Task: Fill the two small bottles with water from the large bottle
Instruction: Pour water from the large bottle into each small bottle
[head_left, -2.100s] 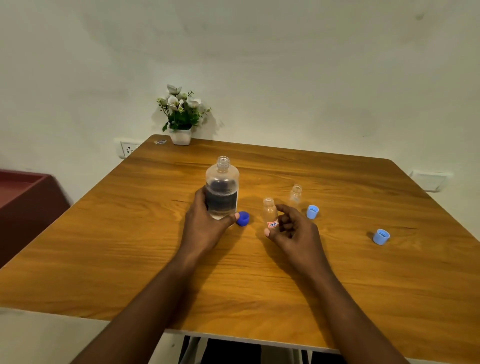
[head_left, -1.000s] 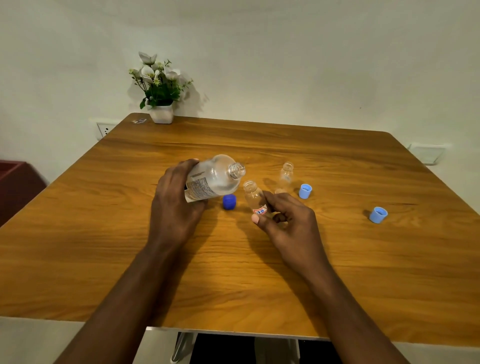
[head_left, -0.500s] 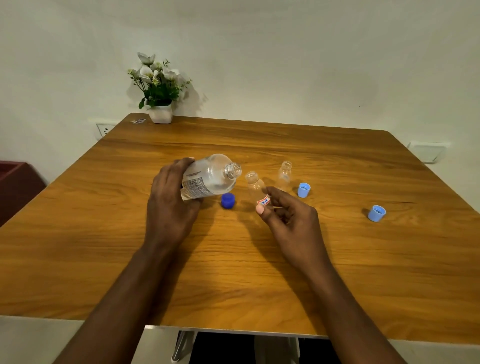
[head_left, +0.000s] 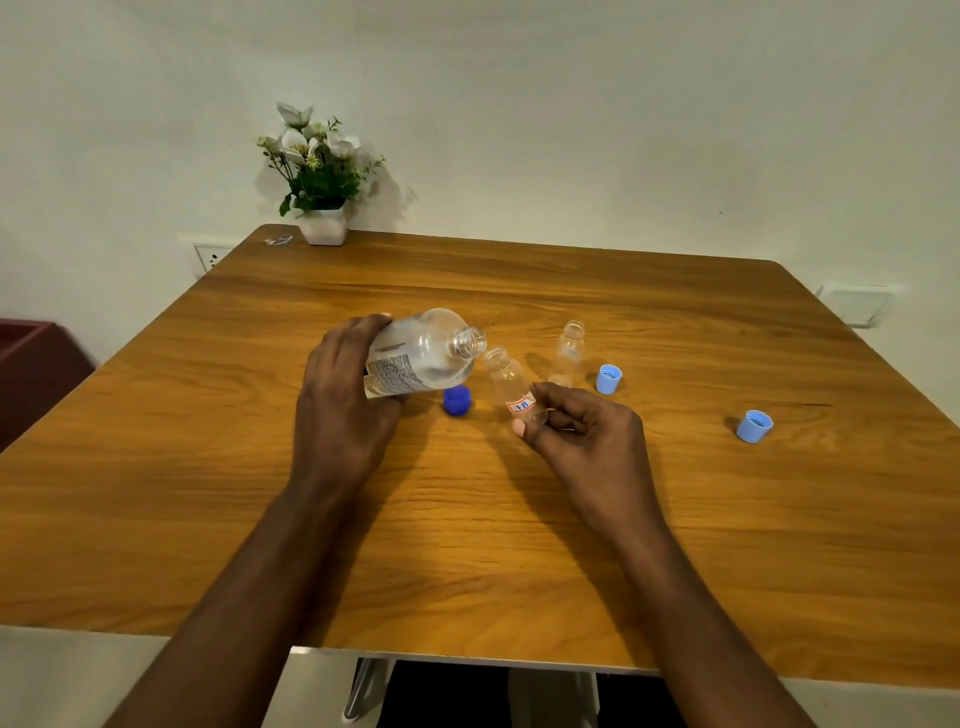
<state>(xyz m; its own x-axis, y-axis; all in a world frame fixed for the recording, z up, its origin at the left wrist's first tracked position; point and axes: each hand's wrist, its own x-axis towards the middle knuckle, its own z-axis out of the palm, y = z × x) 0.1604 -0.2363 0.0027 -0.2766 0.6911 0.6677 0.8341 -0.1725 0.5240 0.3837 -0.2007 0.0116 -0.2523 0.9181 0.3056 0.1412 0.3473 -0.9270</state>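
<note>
While the left hand (head_left: 343, 410) curls its fingers round the lower body of the large bottle (head_left: 421, 356), that clear bottle hangs above the wooden table (head_left: 519, 545), tipped almost onto its side with its printed label facing the camera and its open mouth pointing right. The right hand (head_left: 587, 431) pinches the labelled small bottle (head_left: 506, 382) near its base between thumb and fingertips and leans its open neck left toward the large bottle. The two mouths sit just beside each other, but I cannot tell whether they touch or whether water is passing between them. A second small bottle (head_left: 569, 353) stands upright and uncapped on the table just behind the right hand. A dark blue cap (head_left: 457, 401) lies under the tipped bottle, a light blue cap (head_left: 609, 378) rests beside the standing bottle, and another light blue cap (head_left: 754, 426) lies well apart to the right. A potted flower plant (head_left: 323, 208) stands at the far left corner.
</note>
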